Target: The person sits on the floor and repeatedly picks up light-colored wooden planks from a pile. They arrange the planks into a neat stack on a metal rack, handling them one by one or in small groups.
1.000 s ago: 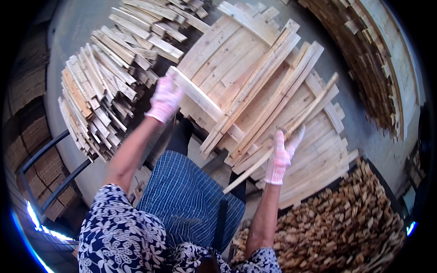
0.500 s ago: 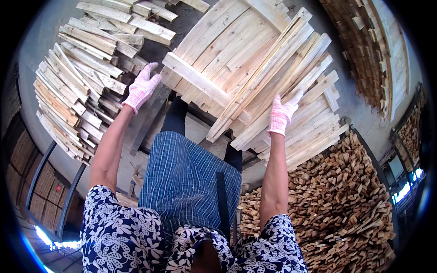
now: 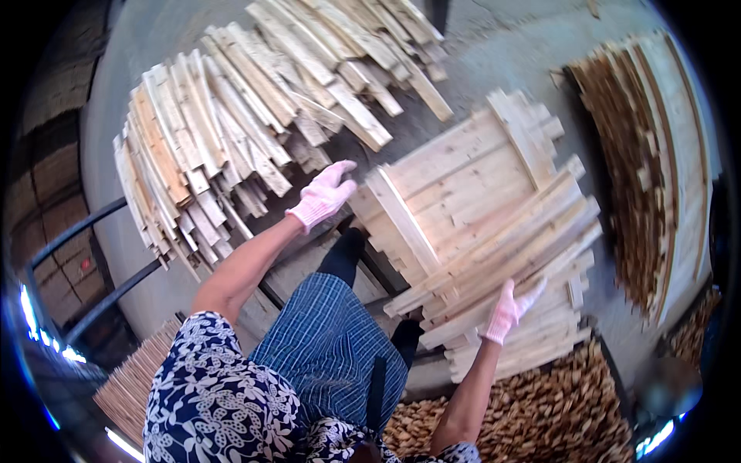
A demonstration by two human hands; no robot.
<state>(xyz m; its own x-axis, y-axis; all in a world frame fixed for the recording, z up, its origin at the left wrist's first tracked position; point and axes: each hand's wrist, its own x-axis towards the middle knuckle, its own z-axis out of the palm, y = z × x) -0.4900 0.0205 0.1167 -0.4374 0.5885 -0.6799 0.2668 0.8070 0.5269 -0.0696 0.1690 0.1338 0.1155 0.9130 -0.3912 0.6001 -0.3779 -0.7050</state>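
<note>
My left hand (image 3: 323,196), in a pink and white knitted glove, hovers between a heap of pale boards (image 3: 231,116) and the near-left corner of a wooden panel (image 3: 463,193). Its fingers are stretched out and hold nothing. The panel is made of flat boards with cross battens (image 3: 409,220) on top. Several loose slats (image 3: 513,239) lie slantwise across its right part. My right hand (image 3: 509,312), gloved alike, is at the near edge of these slats, thumb and fingers apart; whether it touches them I cannot tell.
A tall stack of boards (image 3: 625,170) stands at the far right. Below the panel on the right lies a big pile of short wood pieces (image 3: 532,417). Dark metal rails (image 3: 93,231) and bundled stacks (image 3: 54,201) are at the left.
The view has turned, so the board heap, panel and hands appear farther right, and the panel lower. Both hands remain open beside the panel and its slats.
</note>
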